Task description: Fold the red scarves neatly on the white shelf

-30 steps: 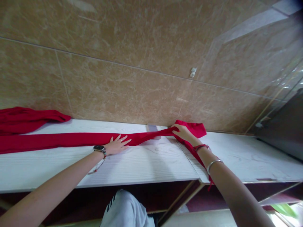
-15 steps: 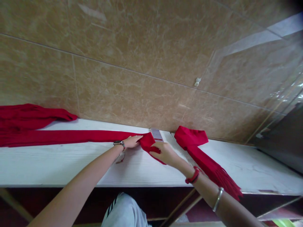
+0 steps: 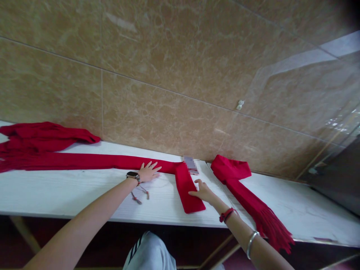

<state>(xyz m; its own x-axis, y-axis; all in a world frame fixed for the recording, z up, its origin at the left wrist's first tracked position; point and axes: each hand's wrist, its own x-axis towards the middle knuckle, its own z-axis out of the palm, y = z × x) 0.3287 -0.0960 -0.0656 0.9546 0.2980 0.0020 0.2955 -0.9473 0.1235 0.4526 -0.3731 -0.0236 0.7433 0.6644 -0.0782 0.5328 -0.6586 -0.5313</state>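
Note:
A long red scarf (image 3: 98, 161) lies flat along the white tabletop, its fringe at the far left. Its right end bends toward me as a flat strip with a straight lower edge. Fingers spread, my left hand (image 3: 149, 172) rests on the scarf left of this bend. My right hand (image 3: 203, 191) is at the right edge of the bent strip, thumb and forefinger apart, with nothing gripped between them. To the right lies another red scarf (image 3: 244, 195), folded over at the top, its fringe hanging past the table's front edge.
A bunched red cloth (image 3: 50, 137) lies at the back left by the brown tiled wall (image 3: 157, 108). A small blurred flat item (image 3: 191, 165) sits behind the bend. The white tabletop (image 3: 84, 191) has dark open space below its front edge.
My right hand has let go of the scarf's end, which now lies flat toward me. My left hand has slid left along the scarf, fingers now spread.

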